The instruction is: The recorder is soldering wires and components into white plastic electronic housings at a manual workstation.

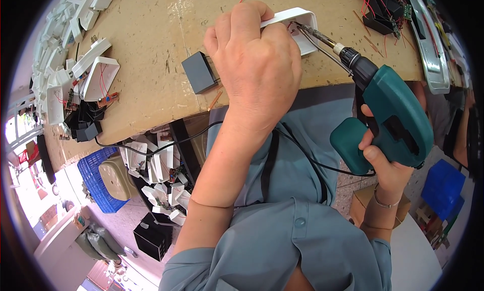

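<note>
Fingers of the left hand (254, 59) curl tightly over a white plastic housing (297, 26), pinning it to the brown workbench (146, 49). Right hand (385, 165) wraps the green electric screwdriver (390, 119), whose bit sits inside the open, shallow shell: fastening appears underway, not finished. A black box (199, 71) lies nearby.

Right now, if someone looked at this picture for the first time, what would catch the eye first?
First the teal soldering gun at the right, gripped by the right hand, its metal tip reaching into a white plastic casing at the top centre. The left hand covers and holds that casing on the brown worktable. At the far left edge lies a heap of similar white casings with red wires.
</note>
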